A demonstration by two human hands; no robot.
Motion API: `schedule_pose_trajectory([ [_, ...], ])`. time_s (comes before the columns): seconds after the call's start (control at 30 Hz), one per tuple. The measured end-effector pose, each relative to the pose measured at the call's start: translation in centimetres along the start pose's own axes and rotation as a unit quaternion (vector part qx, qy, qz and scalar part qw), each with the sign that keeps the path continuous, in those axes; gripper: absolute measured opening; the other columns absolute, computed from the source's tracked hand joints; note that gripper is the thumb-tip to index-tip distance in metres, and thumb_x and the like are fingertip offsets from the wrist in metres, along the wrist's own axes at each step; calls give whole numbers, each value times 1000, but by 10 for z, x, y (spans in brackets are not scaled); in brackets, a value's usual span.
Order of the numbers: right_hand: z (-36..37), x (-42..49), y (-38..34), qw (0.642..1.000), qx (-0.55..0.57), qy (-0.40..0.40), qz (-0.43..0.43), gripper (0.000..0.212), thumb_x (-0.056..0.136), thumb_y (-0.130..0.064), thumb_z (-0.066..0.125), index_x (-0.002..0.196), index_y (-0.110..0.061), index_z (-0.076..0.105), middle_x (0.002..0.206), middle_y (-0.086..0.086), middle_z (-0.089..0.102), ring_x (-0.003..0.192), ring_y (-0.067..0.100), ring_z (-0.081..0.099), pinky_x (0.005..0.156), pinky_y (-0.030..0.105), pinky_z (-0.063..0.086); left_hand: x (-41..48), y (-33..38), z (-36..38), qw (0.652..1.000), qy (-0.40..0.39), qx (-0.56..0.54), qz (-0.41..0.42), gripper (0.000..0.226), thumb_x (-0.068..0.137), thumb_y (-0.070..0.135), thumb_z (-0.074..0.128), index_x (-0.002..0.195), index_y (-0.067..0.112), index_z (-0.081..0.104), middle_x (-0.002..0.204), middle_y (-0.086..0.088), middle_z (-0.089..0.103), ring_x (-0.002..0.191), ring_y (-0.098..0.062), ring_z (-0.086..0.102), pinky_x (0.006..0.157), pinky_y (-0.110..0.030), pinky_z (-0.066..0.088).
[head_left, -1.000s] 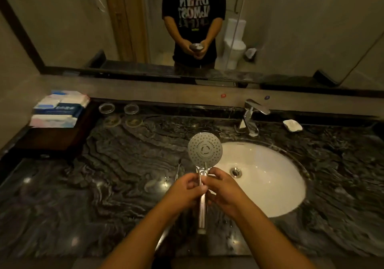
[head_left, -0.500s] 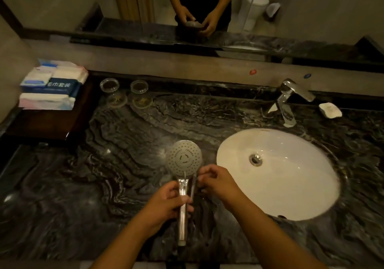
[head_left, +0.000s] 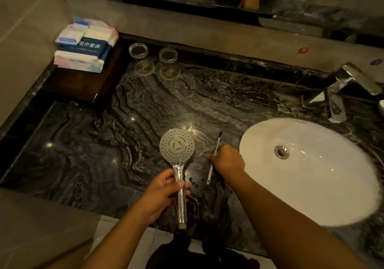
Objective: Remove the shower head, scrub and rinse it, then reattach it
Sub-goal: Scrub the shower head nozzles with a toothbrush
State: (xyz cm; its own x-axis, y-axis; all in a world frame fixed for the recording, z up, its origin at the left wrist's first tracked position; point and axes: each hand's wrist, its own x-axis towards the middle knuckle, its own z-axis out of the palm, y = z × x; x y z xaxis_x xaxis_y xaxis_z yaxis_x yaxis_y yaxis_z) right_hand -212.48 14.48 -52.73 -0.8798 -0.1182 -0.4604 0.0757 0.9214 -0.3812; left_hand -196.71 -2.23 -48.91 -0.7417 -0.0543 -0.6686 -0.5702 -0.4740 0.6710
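A chrome shower head point(head_left: 177, 145) with a round grey spray face points up at me, detached from any hose. My left hand point(head_left: 164, 194) grips its handle over the dark marble counter point(head_left: 93, 144). A slim toothbrush point(head_left: 214, 156) with dark bristles lies on the counter just right of the shower head. My right hand point(head_left: 227, 159) is down on the toothbrush's handle, fingers curled over it; whether they pinch it is hidden by the hand.
A white oval sink point(head_left: 311, 185) with a drain sits to the right, a chrome faucet point(head_left: 340, 90) behind it. Two upturned glasses point(head_left: 153, 60) stand at the back. Packaged towels point(head_left: 85, 46) rest on a dark wooden tray at the left. A mirror spans the back wall.
My right hand let go of the shower head handle and moved right, down onto the toothbrush. My left hand alone holds the shower head. The view tilted downward and leftward.
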Motion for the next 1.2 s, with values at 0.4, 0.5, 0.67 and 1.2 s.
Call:
schedule_pose_trajectory([
  [0.4,-30,-34,21,977,190,-68,-65,23,101,-23,46,90,-8,59,86,12,69,82,33,68,72,40,53,-5,11,28,1000,-17,0,11,29,93,-9,53,122,-2,53,97,-25,67,82,-32,69,75,-45,60],
  [0.5,-59,-57,26,936,330,-84,-86,20,103,-20,43,90,-11,56,80,11,74,74,29,71,65,42,56,-6,15,45,999,-30,0,19,31,92,-14,49,122,-3,51,99,-25,67,82,-32,71,72,-41,61],
  [0.67,-104,-88,36,910,368,-79,-175,21,104,-17,43,94,-11,60,65,1,61,60,16,59,59,28,52,-9,22,75,997,-62,24,36,38,91,-18,47,124,0,48,88,-23,63,81,-38,71,70,-44,61],
  [1.2,-138,-114,39,970,104,20,-220,38,103,-45,42,75,-25,59,73,-4,65,70,11,60,67,36,48,-26,34,120,986,-158,45,43,27,99,22,50,123,12,46,64,-7,50,37,-14,40,34,-18,34],
])
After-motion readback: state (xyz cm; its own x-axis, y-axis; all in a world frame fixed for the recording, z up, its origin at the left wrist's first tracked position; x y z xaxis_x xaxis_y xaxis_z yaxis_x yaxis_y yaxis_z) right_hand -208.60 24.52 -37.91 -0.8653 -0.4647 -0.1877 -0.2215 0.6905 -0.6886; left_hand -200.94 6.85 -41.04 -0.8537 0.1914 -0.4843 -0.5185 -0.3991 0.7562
